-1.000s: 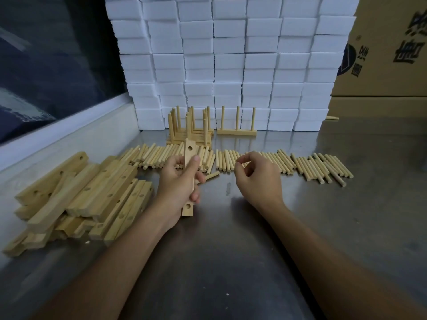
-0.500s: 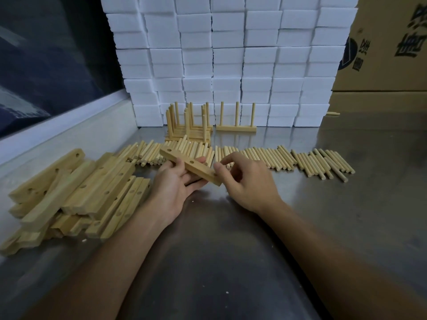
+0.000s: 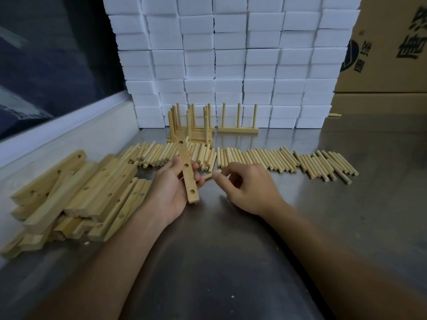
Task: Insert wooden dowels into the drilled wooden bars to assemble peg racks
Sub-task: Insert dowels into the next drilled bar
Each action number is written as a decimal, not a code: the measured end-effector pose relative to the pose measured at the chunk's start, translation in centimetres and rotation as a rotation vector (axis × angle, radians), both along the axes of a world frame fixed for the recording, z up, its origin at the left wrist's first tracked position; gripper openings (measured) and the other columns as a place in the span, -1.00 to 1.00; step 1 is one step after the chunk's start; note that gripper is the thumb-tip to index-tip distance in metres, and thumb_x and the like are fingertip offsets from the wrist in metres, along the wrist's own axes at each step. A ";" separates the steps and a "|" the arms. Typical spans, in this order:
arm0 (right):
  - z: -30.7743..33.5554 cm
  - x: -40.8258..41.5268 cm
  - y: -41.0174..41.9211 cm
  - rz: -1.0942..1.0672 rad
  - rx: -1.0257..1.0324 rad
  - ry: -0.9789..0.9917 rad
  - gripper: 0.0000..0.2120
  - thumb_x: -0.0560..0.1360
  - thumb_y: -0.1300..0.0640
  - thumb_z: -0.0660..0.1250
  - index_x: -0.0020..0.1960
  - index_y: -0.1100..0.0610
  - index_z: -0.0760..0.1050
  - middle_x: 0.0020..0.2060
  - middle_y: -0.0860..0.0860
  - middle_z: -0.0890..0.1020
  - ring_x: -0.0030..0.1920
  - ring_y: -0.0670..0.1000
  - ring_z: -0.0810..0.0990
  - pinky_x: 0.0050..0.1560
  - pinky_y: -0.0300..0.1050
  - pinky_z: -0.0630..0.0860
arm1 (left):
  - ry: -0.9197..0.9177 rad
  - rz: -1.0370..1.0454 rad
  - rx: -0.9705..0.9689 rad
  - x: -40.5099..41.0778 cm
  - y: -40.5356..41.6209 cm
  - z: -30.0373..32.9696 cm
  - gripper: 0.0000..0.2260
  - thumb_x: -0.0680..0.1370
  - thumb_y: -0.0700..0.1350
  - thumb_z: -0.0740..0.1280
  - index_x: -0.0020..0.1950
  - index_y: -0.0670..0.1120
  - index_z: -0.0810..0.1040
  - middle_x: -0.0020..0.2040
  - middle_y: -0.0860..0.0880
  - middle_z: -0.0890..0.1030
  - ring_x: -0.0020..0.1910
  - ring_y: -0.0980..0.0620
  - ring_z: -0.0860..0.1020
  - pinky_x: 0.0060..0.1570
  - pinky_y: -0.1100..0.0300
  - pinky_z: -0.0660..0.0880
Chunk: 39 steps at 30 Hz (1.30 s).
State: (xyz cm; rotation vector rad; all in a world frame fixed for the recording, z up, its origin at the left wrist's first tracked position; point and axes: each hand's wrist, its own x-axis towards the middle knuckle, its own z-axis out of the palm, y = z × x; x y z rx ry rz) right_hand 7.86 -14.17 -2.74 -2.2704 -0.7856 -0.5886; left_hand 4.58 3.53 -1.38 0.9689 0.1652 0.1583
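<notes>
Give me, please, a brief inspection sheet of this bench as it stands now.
Surface: steel table, a few wood crumbs.
Job's things: drilled bar held on end, no pegs in it; one dowel; row of dowels; pile of bars; finished racks at the back.
Clutter: nothing seen.
Hands: left hand grips the bar; right hand pinches the dowel.
Cables: nothing seen.
Surroundings: white boxes, cardboard carton.

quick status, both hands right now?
Left hand: holds a pale drilled wooden bar, all three holes empty.
Right hand: pinches a short pale wooden dowel at its fingertips.
</notes>
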 end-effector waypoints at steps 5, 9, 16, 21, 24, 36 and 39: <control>0.0 0.9 -0.1 -0.124 -0.087 -0.019 -0.76 0.58 0.02 0.28 0.23 0.00 0.54 0.00 -0.10 0.63 0.07 -0.04 0.55 0.06 -0.07 0.50 | 0.018 -0.001 -0.019 -0.1 0.0 0.2 -0.70 0.71 -0.06 0.07 0.18 -0.17 0.53 -0.27 -0.07 0.53 -0.45 0.06 0.42 -0.48 0.21 0.42; 0.2 0.6 1.4 -0.022 -0.331 0.015 -0.56 0.60 0.04 0.17 0.48 -0.06 0.32 0.39 -0.07 0.48 0.43 0.00 0.32 0.31 0.11 0.18 | 0.013 -0.008 -0.007 -0.1 -0.1 0.3 -0.70 0.72 -0.06 0.06 0.19 -0.18 0.52 -0.27 -0.09 0.51 -0.46 0.06 0.40 -0.51 0.23 0.39; 0.0 0.0 2.2 -0.036 -0.419 0.006 -0.72 0.62 -0.06 0.17 0.26 -0.12 0.55 0.12 -0.11 0.53 0.18 0.02 0.41 0.19 0.06 0.22 | 0.015 0.000 0.004 -0.2 -0.3 0.5 -0.70 0.72 -0.07 0.06 0.23 -0.19 0.51 -0.24 -0.11 0.48 -0.46 0.05 0.40 -0.51 0.22 0.39; 0.0 0.1 2.3 -0.003 -0.216 0.168 -0.89 0.60 0.17 0.24 0.09 0.10 0.50 -0.04 -0.01 0.54 0.01 0.05 0.50 0.10 0.09 0.47 | 0.017 0.012 0.008 -0.4 -0.4 0.6 -0.72 0.70 -0.07 0.09 0.17 -0.19 0.54 -0.25 -0.11 0.49 -0.46 0.03 0.40 -0.50 0.22 0.41; 0.1 0.3 1.9 -0.034 0.089 0.259 -0.91 0.65 0.18 0.15 0.13 0.09 0.40 -0.17 -0.01 0.55 -0.21 -0.02 0.50 -0.13 0.06 0.54 | 0.019 0.014 0.006 -0.5 -0.5 0.6 -0.73 0.69 -0.08 0.13 0.16 -0.20 0.55 -0.29 -0.10 0.52 -0.46 0.01 0.44 -0.48 0.20 0.46; 0.1 0.6 1.3 -0.040 0.444 0.120 -0.76 0.69 0.07 0.11 0.30 -0.03 0.45 -0.38 -0.03 0.47 -0.42 -0.11 0.41 -0.33 0.02 0.46 | -0.069 -0.085 0.231 -0.7 -0.5 0.4 -0.76 0.67 -0.14 0.20 0.30 -0.04 0.55 -0.27 -0.10 0.60 -0.40 -0.04 0.55 -0.44 0.13 0.52; 0.2 0.6 1.3 -0.029 0.438 0.121 -0.79 0.68 0.07 0.14 0.27 -0.05 0.45 -0.38 -0.09 0.49 -0.40 -0.09 0.44 -0.29 0.11 0.51 | -0.075 -0.117 0.244 -0.8 -0.6 0.5 -0.75 0.67 -0.15 0.21 0.31 -0.05 0.54 -0.25 -0.12 0.59 -0.42 -0.03 0.53 -0.49 0.14 0.49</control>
